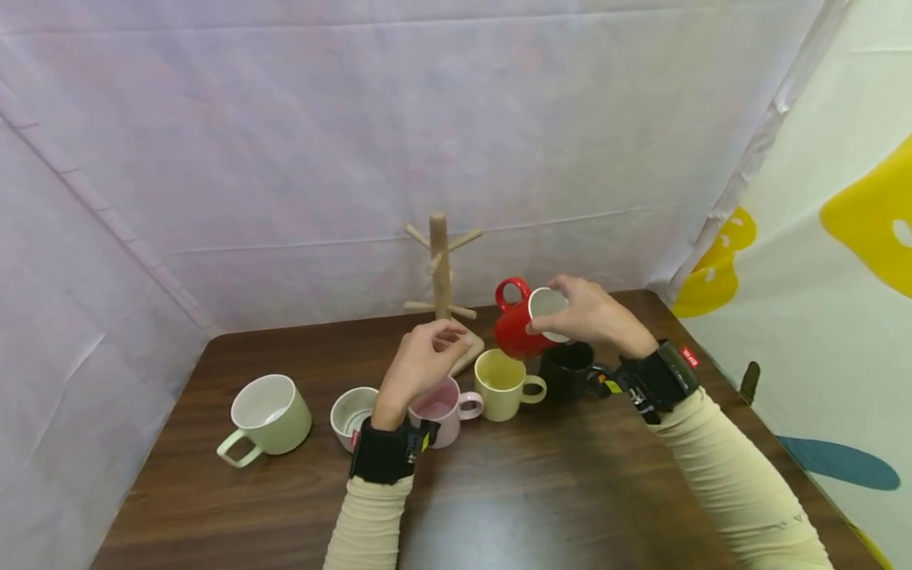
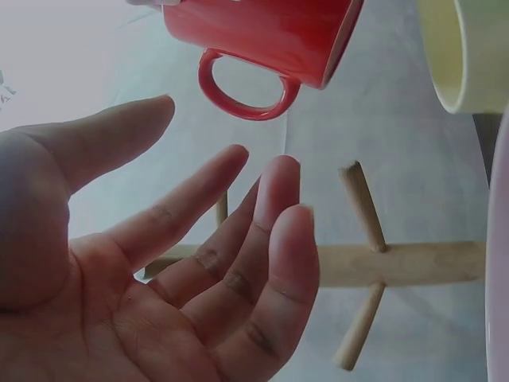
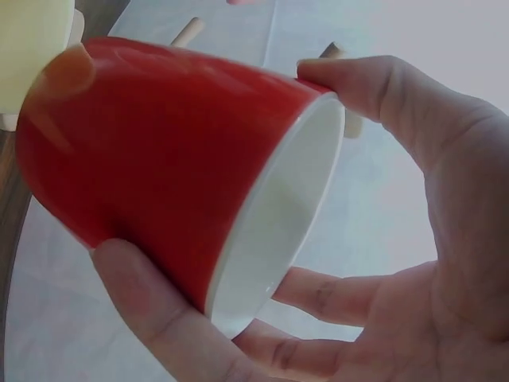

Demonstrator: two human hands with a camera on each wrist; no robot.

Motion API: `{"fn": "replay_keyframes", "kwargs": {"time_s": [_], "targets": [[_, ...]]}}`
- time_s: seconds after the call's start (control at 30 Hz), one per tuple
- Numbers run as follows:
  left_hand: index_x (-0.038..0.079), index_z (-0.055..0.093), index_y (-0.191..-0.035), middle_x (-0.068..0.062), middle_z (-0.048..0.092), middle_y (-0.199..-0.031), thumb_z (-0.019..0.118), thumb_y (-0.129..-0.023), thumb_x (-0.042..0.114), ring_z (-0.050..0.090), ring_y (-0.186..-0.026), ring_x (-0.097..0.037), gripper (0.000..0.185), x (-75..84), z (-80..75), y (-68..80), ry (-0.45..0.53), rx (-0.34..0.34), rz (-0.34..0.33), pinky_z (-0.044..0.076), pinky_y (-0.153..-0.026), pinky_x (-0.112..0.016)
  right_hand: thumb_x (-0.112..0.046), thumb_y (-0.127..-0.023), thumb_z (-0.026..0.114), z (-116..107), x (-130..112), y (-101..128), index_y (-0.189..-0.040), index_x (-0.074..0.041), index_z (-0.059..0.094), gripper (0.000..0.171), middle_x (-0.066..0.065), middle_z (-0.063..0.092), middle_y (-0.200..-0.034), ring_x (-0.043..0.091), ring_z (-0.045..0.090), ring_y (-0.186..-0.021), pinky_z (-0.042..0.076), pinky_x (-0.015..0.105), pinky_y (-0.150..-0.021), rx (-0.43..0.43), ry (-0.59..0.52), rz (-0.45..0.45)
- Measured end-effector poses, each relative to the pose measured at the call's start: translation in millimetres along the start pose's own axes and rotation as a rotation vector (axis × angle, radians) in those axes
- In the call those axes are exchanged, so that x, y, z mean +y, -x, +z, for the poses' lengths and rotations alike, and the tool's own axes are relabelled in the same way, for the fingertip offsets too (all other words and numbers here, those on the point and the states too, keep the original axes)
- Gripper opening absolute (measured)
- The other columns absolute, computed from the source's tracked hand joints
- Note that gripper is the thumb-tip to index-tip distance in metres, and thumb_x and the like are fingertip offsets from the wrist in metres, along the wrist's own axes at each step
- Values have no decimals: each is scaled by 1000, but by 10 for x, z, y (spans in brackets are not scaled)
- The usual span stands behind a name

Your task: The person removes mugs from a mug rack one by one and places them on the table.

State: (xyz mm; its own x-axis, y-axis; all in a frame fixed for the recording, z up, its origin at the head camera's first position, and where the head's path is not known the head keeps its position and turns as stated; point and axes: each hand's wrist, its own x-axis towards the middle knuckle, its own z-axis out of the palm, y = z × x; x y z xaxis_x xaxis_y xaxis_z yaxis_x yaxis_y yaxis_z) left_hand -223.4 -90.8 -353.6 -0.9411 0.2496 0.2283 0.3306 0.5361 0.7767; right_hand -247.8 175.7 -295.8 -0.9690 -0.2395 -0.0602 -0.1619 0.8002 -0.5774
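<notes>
My right hand (image 1: 594,317) grips a red mug (image 3: 167,159) with a white inside, thumb and fingers spread around its body near the rim. In the head view the mug is tilted above the yellow and black mugs, its handle pointing left. The left hand (image 1: 423,360) hovers above the pink mug (image 1: 449,435), fingers loosely bent with nothing in them. In the left wrist view the red mug's handle (image 2: 238,111) is just beyond the left fingertips, apart from them. Behind the left hand stands a wooden mug tree (image 1: 439,269) with bare pegs.
On the brown table (image 1: 541,491) stand a yellow mug (image 1: 501,396), a black mug (image 1: 565,376), a small white cup (image 1: 345,423) partly behind the left wrist, and a large pale green mug (image 1: 285,423) at the left. A white cloth (image 1: 321,158) hangs behind the table.
</notes>
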Motion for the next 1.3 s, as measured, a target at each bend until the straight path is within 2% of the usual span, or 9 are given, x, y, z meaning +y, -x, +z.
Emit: {"fn": "replay_keyframes", "kwargs": {"time_s": [0.17, 0.3, 0.4, 0.47, 0.63, 0.8, 0.93, 1.1, 1.3], "targets": [[16, 69, -119, -2, 72, -110, 65, -96, 36, 69, -98, -21, 31, 55, 32, -57, 43, -5, -1, 52, -91, -43, -46, -81, 75, -25, -7, 42, -141, -2, 45, 81, 22, 53, -139, 29, 63, -98, 53, 44, -83, -16, 45, -4], [19, 67, -123, 2, 71, -112, 61, -96, 44, 68, -100, -16, 37, 109, 69, -99, 10, -2, -26, 44, -96, -49, -44, -80, 75, -31, -16, 79, -138, -2, 48, 77, 20, 58, -133, 28, 63, -98, 54, 43, -82, -41, 55, -35], [18, 64, -128, 0, 70, -114, 58, -97, 45, 67, -98, -17, 41, 142, 98, -139, 9, -12, -21, 44, -94, -47, -41, -80, 75, -35, -28, 100, -134, -3, 51, 70, 16, 65, -119, 26, 64, -92, 54, 40, -77, -65, 52, -59], [16, 61, -132, -4, 69, -117, 57, -99, 44, 67, -96, -21, 44, 158, 119, -166, 41, -35, -8, 48, -90, -43, -41, -81, 75, -42, -37, 117, -133, -4, 52, 68, 14, 65, -119, 27, 63, -95, 53, 40, -78, -78, 59, -69], [11, 56, -137, -11, 66, -120, 54, -101, 40, 67, -92, -31, 47, 192, 187, -217, 146, -86, -1, 54, -80, -36, -40, -81, 75, -61, -50, 144, -136, -5, 51, 70, 16, 57, -136, 31, 57, -116, 49, 51, -94, -110, 85, -90], [9, 56, -136, -11, 67, -117, 53, -102, 38, 68, -90, -28, 45, 227, 267, -252, 162, -106, 3, 55, -78, -34, -34, -79, 77, -75, -44, 153, -130, -8, 56, 61, 10, 64, -119, 25, 60, -98, 51, 40, -81, -147, 93, -124], [10, 60, -132, -9, 68, -111, 52, -103, 38, 68, -89, -24, 40, 244, 313, -264, 145, -127, 14, 54, -76, -32, -31, -78, 78, -92, -35, 160, -126, -9, 57, 57, 5, 66, -107, 21, 59, -87, 51, 33, -71, -194, 86, -132], [12, 68, -118, -5, 70, -106, 51, -103, 40, 64, -85, -18, 36, 237, 363, -269, 104, -147, 46, 52, -74, -31, -32, -77, 78, -122, -30, 169, -129, -10, 55, 61, 5, 65, -111, 22, 58, -91, 51, 33, -73, -254, 105, -128], [13, 70, -98, -2, 69, -90, 53, -101, 43, 60, -75, -14, 34, 226, 403, -257, 152, -213, 41, 50, -70, -29, -28, -74, 80, -140, -12, 186, -133, -15, 55, 66, 4, 61, -119, 24, 57, -96, 51, 35, -74, -282, 178, -152]]}}
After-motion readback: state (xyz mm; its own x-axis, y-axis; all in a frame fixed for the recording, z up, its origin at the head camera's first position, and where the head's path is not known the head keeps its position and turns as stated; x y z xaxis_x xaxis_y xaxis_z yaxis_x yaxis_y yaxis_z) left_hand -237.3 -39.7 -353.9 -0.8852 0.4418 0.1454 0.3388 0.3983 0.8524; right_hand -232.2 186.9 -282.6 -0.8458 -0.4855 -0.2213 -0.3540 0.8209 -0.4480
